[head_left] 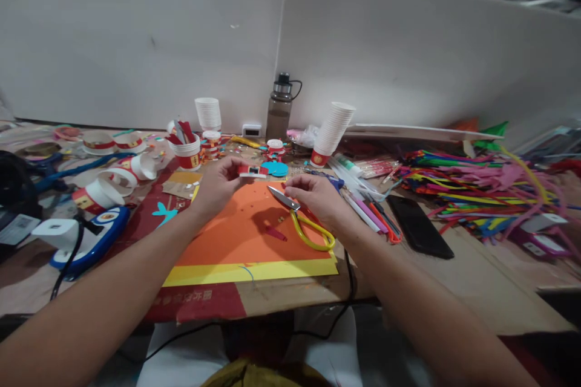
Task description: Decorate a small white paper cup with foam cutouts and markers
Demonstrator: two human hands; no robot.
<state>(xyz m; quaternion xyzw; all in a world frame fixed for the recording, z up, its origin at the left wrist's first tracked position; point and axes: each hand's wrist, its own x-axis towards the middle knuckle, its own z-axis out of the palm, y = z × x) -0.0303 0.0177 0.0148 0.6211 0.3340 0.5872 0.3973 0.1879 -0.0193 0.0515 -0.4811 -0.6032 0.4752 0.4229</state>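
Observation:
My left hand pinches a small red-and-white paper piece, perhaps cut from a cup, above an orange paper sheet. To its right, my right hand is closed at the metal blades of yellow-handled scissors. Their points face up and left toward the paper piece, and the handle loops sit below my palm. Small scraps and a dark red strip lie on the orange sheet. A yellow sheet shows beneath it.
White paper cups stand stacked behind, near a water bottle. Several cut cups and a blue-and-white object lie left. On the right are pens, a black phone and many coloured pipe cleaners.

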